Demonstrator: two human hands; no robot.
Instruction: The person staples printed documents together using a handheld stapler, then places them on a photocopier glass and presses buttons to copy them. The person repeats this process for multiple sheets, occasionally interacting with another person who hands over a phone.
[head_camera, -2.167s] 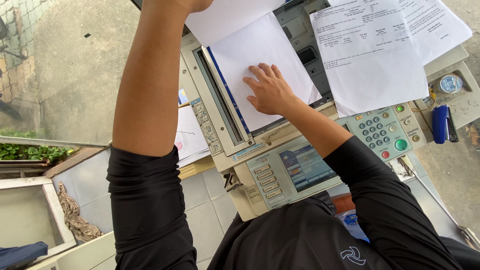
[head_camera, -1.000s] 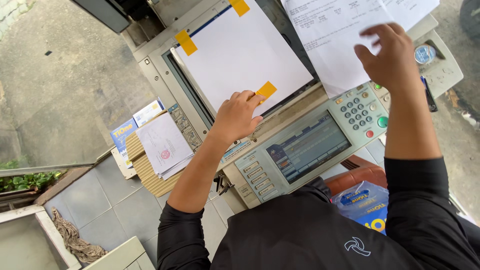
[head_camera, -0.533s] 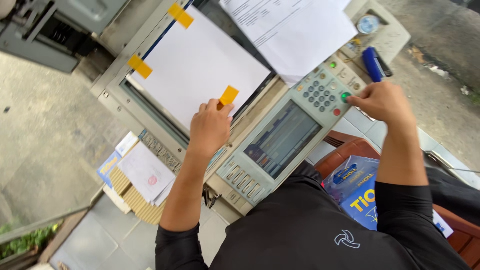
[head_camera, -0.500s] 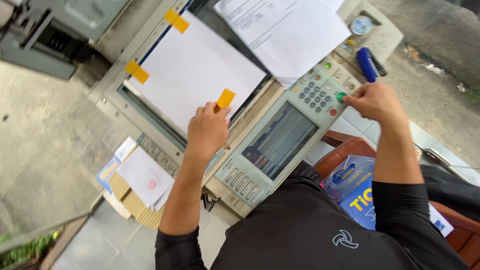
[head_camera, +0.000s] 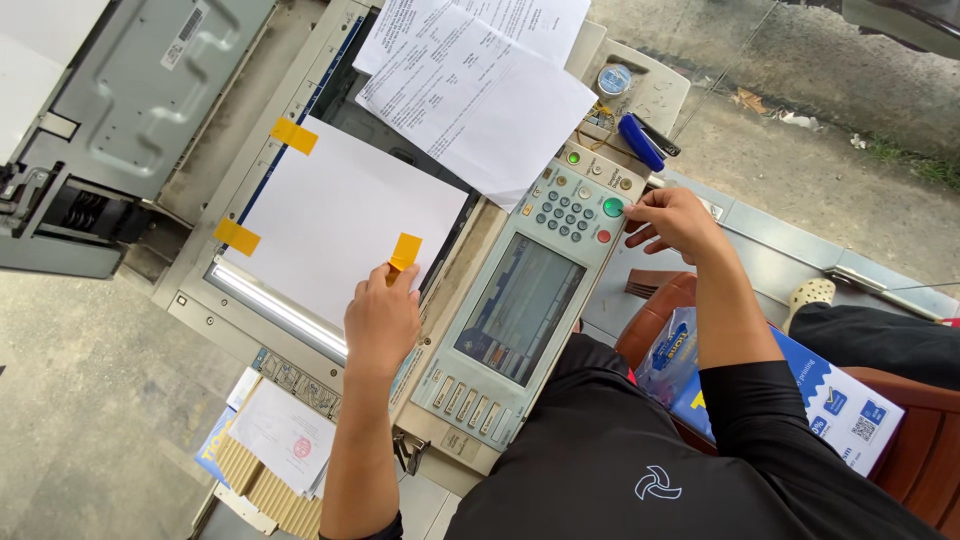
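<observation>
- Left hand (head_camera: 382, 320): fingers curled, pressing the near edge of a white sheet (head_camera: 340, 215) lying on the copier glass (head_camera: 395, 150).
- Right hand (head_camera: 680, 222): fingers loosely bent, holding nothing, at the green button (head_camera: 613, 207).
- Printed papers (head_camera: 470, 80): stacked beyond the keypad.
- Side tray (head_camera: 655, 95): holds a blue stapler (head_camera: 640, 142).

Blue stapler (head_camera: 640, 142), round tape roll (head_camera: 614, 79), blue paper-ream box (head_camera: 830, 400), wooden chair (head_camera: 925, 450)
</observation>
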